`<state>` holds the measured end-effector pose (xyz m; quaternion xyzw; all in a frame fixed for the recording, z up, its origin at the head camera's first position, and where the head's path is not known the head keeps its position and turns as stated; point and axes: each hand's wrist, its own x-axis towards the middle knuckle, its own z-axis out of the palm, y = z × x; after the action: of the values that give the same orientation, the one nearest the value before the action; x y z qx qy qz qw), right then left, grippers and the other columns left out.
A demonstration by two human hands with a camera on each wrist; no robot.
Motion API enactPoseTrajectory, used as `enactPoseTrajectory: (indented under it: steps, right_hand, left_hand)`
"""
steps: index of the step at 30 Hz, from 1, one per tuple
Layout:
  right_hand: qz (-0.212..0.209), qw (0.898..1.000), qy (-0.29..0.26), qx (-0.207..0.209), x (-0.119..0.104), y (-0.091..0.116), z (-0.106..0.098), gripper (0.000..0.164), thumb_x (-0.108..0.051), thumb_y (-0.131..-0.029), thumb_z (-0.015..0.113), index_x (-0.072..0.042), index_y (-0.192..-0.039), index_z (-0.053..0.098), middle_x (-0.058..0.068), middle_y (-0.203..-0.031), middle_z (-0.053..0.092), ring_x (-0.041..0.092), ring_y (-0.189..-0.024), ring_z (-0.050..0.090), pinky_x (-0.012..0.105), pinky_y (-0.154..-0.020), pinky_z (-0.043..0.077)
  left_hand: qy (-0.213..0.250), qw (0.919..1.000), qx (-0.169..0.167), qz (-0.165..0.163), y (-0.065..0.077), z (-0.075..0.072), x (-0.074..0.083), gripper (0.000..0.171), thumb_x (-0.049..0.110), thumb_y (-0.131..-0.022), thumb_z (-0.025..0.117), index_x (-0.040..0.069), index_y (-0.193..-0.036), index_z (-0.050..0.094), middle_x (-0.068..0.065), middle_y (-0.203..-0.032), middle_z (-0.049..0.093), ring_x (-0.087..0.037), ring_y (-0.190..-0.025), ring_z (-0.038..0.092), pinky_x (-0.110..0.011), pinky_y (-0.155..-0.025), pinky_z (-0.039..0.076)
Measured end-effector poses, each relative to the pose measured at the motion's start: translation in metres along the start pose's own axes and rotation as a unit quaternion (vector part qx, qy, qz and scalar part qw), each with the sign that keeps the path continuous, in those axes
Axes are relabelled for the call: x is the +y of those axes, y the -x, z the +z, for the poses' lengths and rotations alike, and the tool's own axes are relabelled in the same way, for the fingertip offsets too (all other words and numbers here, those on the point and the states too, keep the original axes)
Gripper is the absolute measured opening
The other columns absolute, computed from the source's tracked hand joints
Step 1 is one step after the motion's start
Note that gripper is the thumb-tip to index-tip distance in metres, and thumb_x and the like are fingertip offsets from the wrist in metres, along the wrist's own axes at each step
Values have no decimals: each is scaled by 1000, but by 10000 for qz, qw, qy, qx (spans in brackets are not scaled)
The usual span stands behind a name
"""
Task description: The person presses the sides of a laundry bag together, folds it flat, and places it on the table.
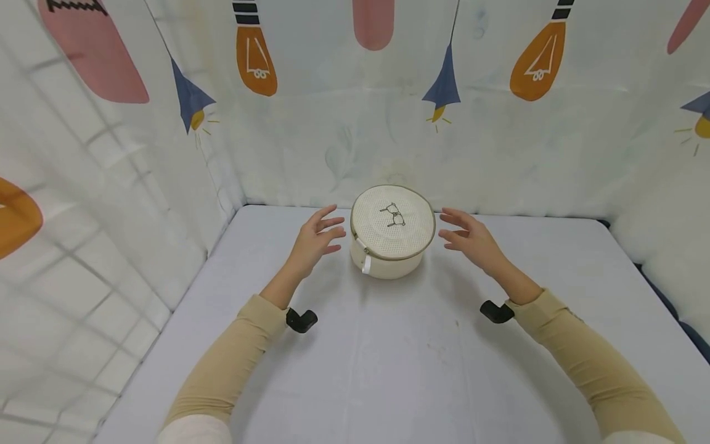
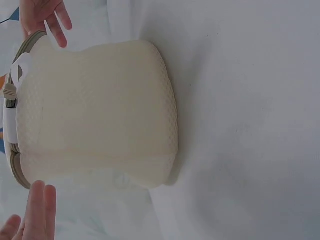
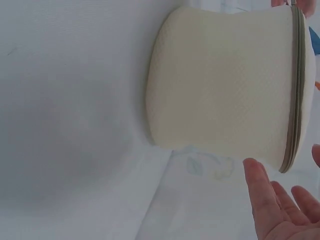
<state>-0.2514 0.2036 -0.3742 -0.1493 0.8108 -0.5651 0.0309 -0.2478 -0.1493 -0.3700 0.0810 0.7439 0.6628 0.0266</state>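
A round cream mesh laundry bag (image 1: 392, 222) with a zipped lid stands upright near the far edge of the table. Its lid bears a small dark drawing of glasses, and a zip pull with a white tab (image 1: 367, 264) hangs at the front left. On the left side, my left hand (image 1: 316, 240) is held beside the bag, fingers spread and apart from it. My right hand (image 1: 468, 239) mirrors it on the other side, fingers loosely extended toward the bag, holding nothing. In the left wrist view the zip slider (image 2: 10, 92) shows on the rim.
A white-covered table (image 1: 399, 370) spreads below both arms. White curtains (image 1: 344, 142) printed with lamps and bulbs hang behind the table and at the left. Each wrist carries a black camera mount (image 1: 301, 320).
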Motion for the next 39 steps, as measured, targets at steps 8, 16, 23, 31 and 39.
enactPoseTrajectory:
  steps: [8, 16, 23, 31, 39]
  right_hand:
    - [391, 9982, -455, -40, -4, -6, 4, 62, -8, -103, 62, 1, -157, 34, 26, -153, 43, 43, -129, 53, 31, -88, 59]
    - [634, 9937, -928, 4, -6, -9, 12, 62, -6, -102, 63, 0, -157, 35, 26, -150, 42, 33, -121, 58, 32, -88, 59]
    - [804, 9881, -1296, 201, -10, -12, 17, 59, -1, -103, 59, 1, -157, 35, 26, -148, 40, 14, -103, 63, 30, -88, 59]
    - [956, 9774, -1869, 252, -15, -18, 25, 60, 0, -104, 55, 0, -159, 31, 22, -149, 37, 12, -104, 60, 30, -94, 56]
    - [1009, 9757, -1931, 249, -18, -21, 26, 60, -2, -105, 55, -2, -160, 31, 19, -146, 39, 11, -103, 61, 28, -94, 56]
  left_hand:
    - [64, 10000, -53, -41, -3, 5, 2, 58, 11, -105, 57, 9, -159, 35, -23, -145, 54, -40, -122, 60, -50, -99, 53]
    - [143, 9999, 21, -81, -5, 12, 7, 54, 9, -104, 58, 8, -156, 42, -22, -141, 57, -32, -111, 65, -42, -94, 57]
    - [411, 9990, 143, -118, -8, 17, 6, 46, 8, -103, 59, 3, -148, 51, -18, -132, 59, -21, -99, 65, -33, -88, 59]
    - [699, 9966, 356, -271, -12, 20, 4, 39, 9, -103, 60, 2, -142, 57, -9, -118, 59, -15, -93, 64, -27, -84, 59]
    - [802, 9946, 473, -457, -16, 20, 2, 43, 7, -102, 63, 7, -144, 57, -7, -118, 58, -14, -92, 63, -28, -83, 60]
